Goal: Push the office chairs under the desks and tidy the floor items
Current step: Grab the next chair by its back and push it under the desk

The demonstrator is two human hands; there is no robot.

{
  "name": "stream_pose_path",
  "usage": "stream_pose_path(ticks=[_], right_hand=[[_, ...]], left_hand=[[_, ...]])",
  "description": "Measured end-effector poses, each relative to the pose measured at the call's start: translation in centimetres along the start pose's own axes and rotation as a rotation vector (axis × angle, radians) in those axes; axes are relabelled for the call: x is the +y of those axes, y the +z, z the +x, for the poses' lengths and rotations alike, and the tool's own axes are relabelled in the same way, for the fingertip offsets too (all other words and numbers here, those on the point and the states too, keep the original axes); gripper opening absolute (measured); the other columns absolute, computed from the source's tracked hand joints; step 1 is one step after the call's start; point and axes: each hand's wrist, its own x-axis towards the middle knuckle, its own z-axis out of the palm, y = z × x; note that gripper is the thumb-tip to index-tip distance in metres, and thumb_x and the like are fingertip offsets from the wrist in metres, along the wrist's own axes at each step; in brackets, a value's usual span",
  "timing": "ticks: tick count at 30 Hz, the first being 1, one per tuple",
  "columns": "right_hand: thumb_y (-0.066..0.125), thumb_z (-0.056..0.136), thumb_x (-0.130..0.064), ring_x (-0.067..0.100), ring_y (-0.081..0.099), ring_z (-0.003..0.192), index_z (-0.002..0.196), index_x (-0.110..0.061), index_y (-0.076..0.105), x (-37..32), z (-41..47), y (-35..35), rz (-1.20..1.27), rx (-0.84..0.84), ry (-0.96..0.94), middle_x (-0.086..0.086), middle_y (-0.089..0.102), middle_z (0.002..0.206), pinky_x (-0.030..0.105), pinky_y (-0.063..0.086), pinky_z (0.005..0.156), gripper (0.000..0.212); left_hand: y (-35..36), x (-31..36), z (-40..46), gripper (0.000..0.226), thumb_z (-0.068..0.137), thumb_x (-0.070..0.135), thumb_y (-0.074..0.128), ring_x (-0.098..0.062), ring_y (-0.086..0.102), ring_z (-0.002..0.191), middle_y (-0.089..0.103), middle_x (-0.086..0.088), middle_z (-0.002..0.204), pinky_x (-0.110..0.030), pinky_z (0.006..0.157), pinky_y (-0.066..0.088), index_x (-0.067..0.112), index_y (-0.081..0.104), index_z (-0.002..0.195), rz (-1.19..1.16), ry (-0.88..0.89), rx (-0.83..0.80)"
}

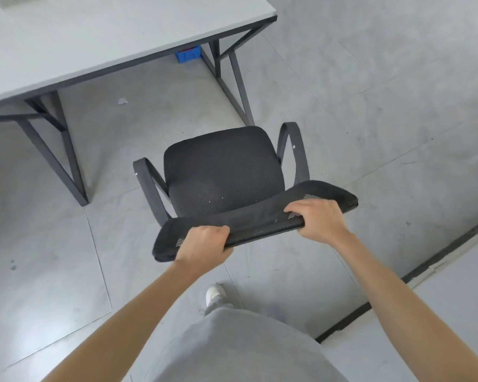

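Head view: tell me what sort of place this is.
Probably an office: a grey desk on dark metal legs, a black mesh office chair gripped by both hands, and a bare grey floor.

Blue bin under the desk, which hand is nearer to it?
Left, narrowly. The left hand grips the chair back almost straight below the blue bin in the picture; the right hand grips it further to the right.

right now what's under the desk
Under the desk: a blue bin at the far side, a paper scrap on the floor, and dark legs. The top hides the rest.
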Motion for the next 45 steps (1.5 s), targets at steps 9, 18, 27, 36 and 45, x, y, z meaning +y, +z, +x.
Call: stream_pose_path(ticks=[9,18,27,36,45], right_hand=[[0.058,0.068,-0.014,0.012,0.057,0.112,0.114,-0.031,0.062,2.8,9.1,-2.5,-0.091,-0.076,-0.14,-0.017,0.063,0.12,0.021,0.034,0.072,0.05],[0.06,0.068,-0.014,0.016,0.059,0.11,0.111,-0.027,0.065,3.6,21.7,-4.3,-0.097,-0.095,-0.388,-0.011,0.067,0.116,0.024,0.039,0.074,0.045],[0.058,0.069,-0.014,0.018,0.058,0.107,0.112,-0.031,0.063,-0.3,32.5,-6.0,-0.125,-0.12,-0.529,-0.011,0.067,0.113,0.029,0.044,0.075,0.046],[0.059,0.07,-0.015,0.019,0.059,0.107,0.113,-0.03,0.064,-9.7,41.2,-5.1,-0.093,-0.099,-0.538,-0.01,0.067,0.114,0.03,0.047,0.079,0.046],[0.057,0.072,-0.013,0.017,0.057,0.111,0.116,-0.03,0.062,-20.3,49.8,-5.1,-0.081,-0.075,-0.452,-0.011,0.065,0.119,0.028,0.042,0.08,0.047]], left_hand=[[-1.0,1.2,4.5,0.022,0.083,0.029,0.051,-0.02,0.043,0.069,0.058,-0.006,0.082,-0.03,0.058,0.03,0.008,0.05,0.091,-0.045,-0.22,0.036],[-2.3,-0.9,10.8,0.022,0.081,0.028,0.055,-0.025,0.045,0.061,0.049,-0.003,0.065,-0.028,0.054,0.032,0.006,0.053,0.084,-0.129,-0.515,0.083],[-4.7,-6.6,15.1,0.03,0.084,0.037,0.049,-0.024,0.048,0.064,0.064,-0.006,0.076,-0.028,0.057,0.036,0.009,0.054,0.092,-0.071,-0.689,0.074],[-7.8,-18.9,15.6,0.032,0.084,0.04,0.05,-0.027,0.06,0.077,0.066,-0.005,0.084,-0.031,0.064,0.04,0.011,0.056,0.096,-0.023,-0.731,0.084],[-11.3,-34.0,16.5,0.026,0.083,0.031,0.051,-0.027,0.059,0.078,0.067,-0.007,0.086,-0.032,0.066,0.043,0.011,0.055,0.099,-0.086,-0.721,0.108]])
